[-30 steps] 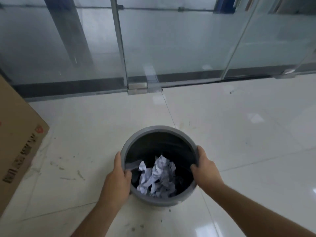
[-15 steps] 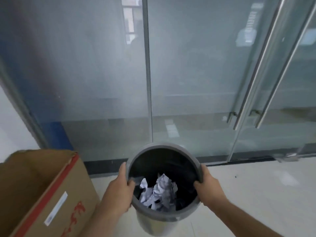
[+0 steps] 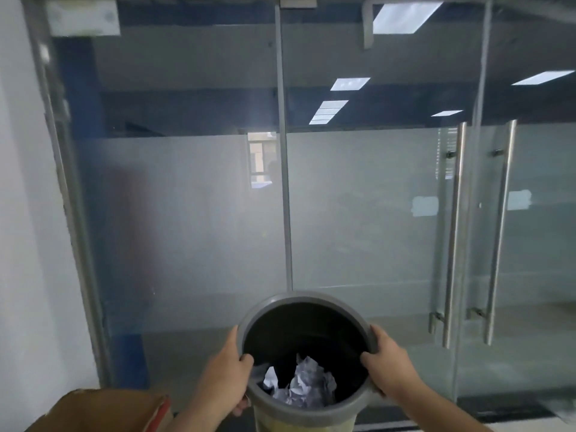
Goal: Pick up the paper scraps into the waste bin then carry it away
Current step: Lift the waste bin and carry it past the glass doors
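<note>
1. Glass wall (image 3: 187, 213): frosted panels fill the view ahead. It has come up to fill the frame since the earlier pictures, where the floor showed beneath; the view has risen as the person stood.
2. Doors (image 3: 477, 232): right of centre, two tall bar handles, leaves shut.
3. Box (image 3: 103, 410): cardboard, lower left corner, just beside the left forearm; only its top shows.
4. Bin (image 3: 307, 299): grey, round, held upright at lower centre, well clear of the wall. A second ago it stood on the floor; now it is lifted.
5. Left hand (image 3: 223, 374): closed on the bin's left rim, thumb hooked inside.
6. Right hand (image 3: 388, 367): closed on the right rim, thumb inside likewise.
7. Scraps (image 3: 307, 388): crumpled white paper, lying in the bottom of the bin.
8. Step in hand, as judged: carrying off. Keep the rim level with both grips even, so no scrap spills; mind the box when turning.
</note>
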`<state>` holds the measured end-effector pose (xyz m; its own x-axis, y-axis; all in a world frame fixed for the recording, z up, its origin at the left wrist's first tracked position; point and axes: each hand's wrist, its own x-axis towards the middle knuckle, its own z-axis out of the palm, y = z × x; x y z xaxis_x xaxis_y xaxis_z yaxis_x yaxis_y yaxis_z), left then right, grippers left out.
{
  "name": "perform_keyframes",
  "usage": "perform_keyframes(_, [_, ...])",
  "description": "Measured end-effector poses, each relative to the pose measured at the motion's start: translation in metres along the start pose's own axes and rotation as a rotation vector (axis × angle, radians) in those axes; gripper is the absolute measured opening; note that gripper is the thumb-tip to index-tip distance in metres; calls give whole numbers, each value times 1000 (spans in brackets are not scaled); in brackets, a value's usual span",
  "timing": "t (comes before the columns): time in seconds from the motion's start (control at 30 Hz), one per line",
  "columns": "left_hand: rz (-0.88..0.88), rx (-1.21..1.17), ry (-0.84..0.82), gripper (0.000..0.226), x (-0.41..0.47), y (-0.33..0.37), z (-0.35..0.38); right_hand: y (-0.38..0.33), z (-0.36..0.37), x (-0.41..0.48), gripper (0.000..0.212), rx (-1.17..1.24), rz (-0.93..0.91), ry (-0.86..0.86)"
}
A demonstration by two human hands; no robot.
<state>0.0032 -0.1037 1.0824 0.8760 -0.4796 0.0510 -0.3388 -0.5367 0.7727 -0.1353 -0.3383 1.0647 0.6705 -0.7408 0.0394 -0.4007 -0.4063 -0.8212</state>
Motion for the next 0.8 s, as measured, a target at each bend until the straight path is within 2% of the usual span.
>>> perform_keyframes(0.1, [41, -6, -27, 60, 0, 16, 2, 1, -18, -5, 42, 26, 16, 22])
perform_keyframes(0.23, [143, -8, -80, 55, 11, 57, 34, 19, -69, -18, 44, 25, 84, 123])
perform_keyframes(0.33, [229, -10, -163, 57, 13, 97, 79, 46, -121, -38, 49, 26, 141, 249])
perform_keyframes(0.6, [424, -62, -484, 59, -28, 203, 221, 127, -257, -128, 40, -9, 305, 570])
perform_keyframes(0.8, [496, -104, -621, 50, -64, 259, 296, 173, -323, -167, 44, 46, 347, 690])
